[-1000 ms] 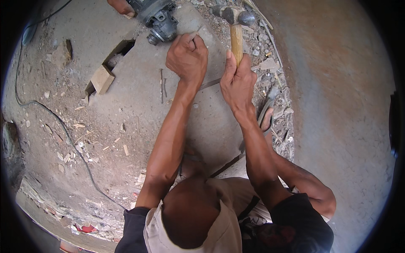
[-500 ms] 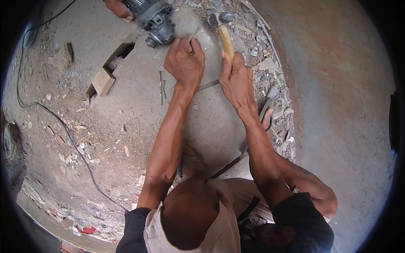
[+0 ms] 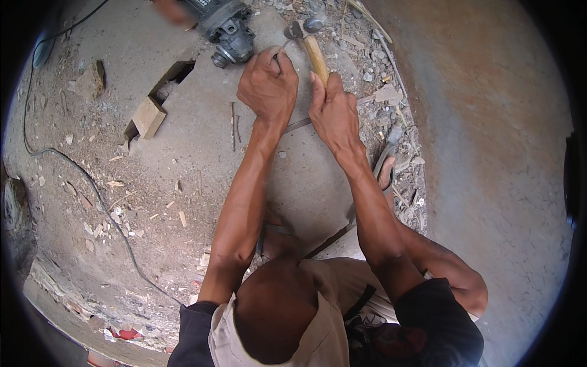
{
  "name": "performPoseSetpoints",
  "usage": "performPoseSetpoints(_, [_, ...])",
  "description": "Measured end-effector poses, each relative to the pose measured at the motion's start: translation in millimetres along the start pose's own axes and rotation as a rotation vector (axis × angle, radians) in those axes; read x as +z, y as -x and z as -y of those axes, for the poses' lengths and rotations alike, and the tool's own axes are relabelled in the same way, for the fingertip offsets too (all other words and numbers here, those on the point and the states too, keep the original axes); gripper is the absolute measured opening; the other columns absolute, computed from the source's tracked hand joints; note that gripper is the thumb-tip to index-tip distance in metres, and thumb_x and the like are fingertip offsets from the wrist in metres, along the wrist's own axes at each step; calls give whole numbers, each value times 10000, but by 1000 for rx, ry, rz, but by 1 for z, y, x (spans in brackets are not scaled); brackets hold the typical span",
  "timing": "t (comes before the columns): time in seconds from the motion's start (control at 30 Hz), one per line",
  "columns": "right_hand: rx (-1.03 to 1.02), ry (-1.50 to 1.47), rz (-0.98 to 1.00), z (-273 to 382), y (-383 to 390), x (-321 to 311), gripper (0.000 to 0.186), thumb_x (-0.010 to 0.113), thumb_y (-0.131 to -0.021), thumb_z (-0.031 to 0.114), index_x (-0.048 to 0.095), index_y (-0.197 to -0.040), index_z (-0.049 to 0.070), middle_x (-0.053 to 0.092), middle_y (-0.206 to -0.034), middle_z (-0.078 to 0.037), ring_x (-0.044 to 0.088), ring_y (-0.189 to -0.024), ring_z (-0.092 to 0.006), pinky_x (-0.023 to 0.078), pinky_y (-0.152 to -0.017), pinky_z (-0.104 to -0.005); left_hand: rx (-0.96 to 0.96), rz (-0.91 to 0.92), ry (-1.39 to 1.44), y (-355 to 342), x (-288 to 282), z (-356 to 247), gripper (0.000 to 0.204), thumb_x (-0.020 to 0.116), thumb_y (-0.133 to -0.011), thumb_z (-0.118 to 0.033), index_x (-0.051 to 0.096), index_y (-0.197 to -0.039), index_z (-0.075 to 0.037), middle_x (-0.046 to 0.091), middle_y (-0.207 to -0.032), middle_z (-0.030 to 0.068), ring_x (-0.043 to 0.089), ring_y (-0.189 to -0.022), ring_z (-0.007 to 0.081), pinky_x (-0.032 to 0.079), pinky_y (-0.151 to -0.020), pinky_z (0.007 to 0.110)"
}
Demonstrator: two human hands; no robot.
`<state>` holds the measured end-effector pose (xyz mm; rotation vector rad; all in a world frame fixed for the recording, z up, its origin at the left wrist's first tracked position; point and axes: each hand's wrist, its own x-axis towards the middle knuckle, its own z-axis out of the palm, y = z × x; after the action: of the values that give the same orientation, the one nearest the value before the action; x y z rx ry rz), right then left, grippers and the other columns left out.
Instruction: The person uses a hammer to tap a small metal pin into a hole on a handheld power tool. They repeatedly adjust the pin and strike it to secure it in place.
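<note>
My right hand [image 3: 335,113] is wrapped round the wooden handle of a hammer [image 3: 316,60]. The dark metal head lies up and to the right of my left hand. My left hand [image 3: 267,85] is closed in a pinch on a thin, nail-like metal piece [image 3: 285,44], whose end pokes out beyond the fingers; the rest of it is hidden. Both hands are low over a grey concrete slab [image 3: 306,177]. Left of my left wrist lie a long nail [image 3: 232,125] and a shorter one [image 3: 238,129].
A dark power tool [image 3: 229,33] lies beyond my left hand, with another person's blurred hand [image 3: 171,11] at it. A wood block [image 3: 148,118] sits by a slot in the concrete. A black cable [image 3: 92,180] runs down the left. Rubble [image 3: 373,55] lines the right side.
My right hand has brought the hammer left, so its head is closer to my left hand. My left hand has barely moved. The other person's hand has shifted and blurred.
</note>
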<state>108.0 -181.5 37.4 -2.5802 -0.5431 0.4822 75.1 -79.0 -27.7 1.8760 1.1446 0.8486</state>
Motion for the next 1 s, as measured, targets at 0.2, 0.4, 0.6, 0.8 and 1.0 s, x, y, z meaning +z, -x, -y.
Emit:
performPoseSetpoints(0.2, [-7, -4, -14, -3, -1, 0, 372, 538, -1066, 304, 551, -931, -42, 580, -583, -319, 632, -570, -524, 486, -503, -561, -113, 54, -61, -1, 0, -4, 138, 769, -813, -215, 813, -892, -110, 628, -618, 55, 626, -558, 247, 481, -560, 401])
performPoseSetpoints(0.4, [-34, -72, -60, 0, 1, -3, 346, 559, -1060, 269, 532, -900, -36, 565, -563, -308, 629, -534, -501, 460, -466, -537, -148, 33, -3, 0, 2, -2, 136, 758, -808, -218, 811, -858, -104, 589, -568, 47, 583, -514, 220, 467, -552, 393])
performPoseSetpoints(0.6, [-65, -91, -124, -6, 8, 3, 323, 557, -1061, 242, 520, -899, -35, 554, -559, -310, 619, -530, -507, 445, -454, -528, -164, 32, -18, 0, 5, -1, 133, 753, -802, -201, 798, -825, -78, 555, -550, 48, 547, -505, 192, 453, -549, 378])
performPoseSetpoints(0.8, [-41, -4, -38, -1, 1, -5, 322, 558, -1062, 241, 512, -892, -29, 550, -551, -299, 619, -545, -512, 446, -454, -523, -156, -7, 32, 0, 5, -2, 135, 751, -808, -202, 794, -825, -75, 561, -559, 47, 536, -510, 179, 454, -561, 370])
performPoseSetpoints(1.0, [-124, -198, -258, 13, 12, -12, 330, 560, -1060, 263, 511, -903, -23, 567, -579, -310, 620, -569, -525, 458, -486, -551, -146, 38, -7, -1, 3, -1, 129, 753, -809, -198, 794, -826, -77, 553, -558, 51, 524, -502, 191, 445, -555, 377])
